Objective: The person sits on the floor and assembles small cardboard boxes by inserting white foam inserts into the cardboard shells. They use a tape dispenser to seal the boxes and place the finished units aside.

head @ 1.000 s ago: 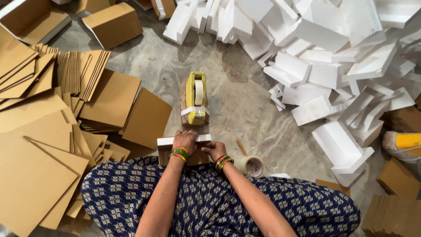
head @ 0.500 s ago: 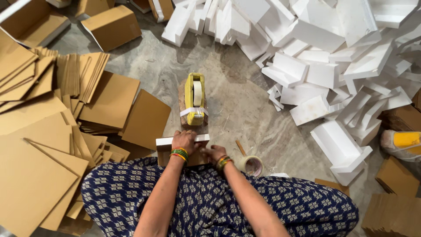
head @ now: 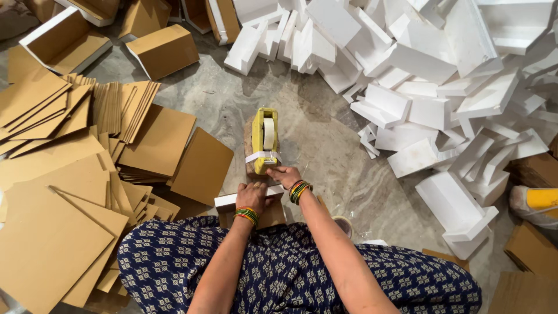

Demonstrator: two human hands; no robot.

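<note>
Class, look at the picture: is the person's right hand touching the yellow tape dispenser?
Touching. The head view shows the right hand with its fingers against the near end of the yellow tape dispenser, no gap showing between them.

Bare floor (head: 325,145) between cardboard sheets (head: 70,192) and white boxes (head: 430,99).

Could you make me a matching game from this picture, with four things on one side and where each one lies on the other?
Things:
1. yellow tape dispenser
2. white box pieces
3. flat brown cardboard sheets
4. left hand

Places:
A. spread over the floor at the left of the picture
B. resting on a small white-edged box at the person's knees
C. heaped at the upper right
D. on the floor just ahead of the hands

Pairs: 1-D, 2-C, 3-A, 4-B
</note>
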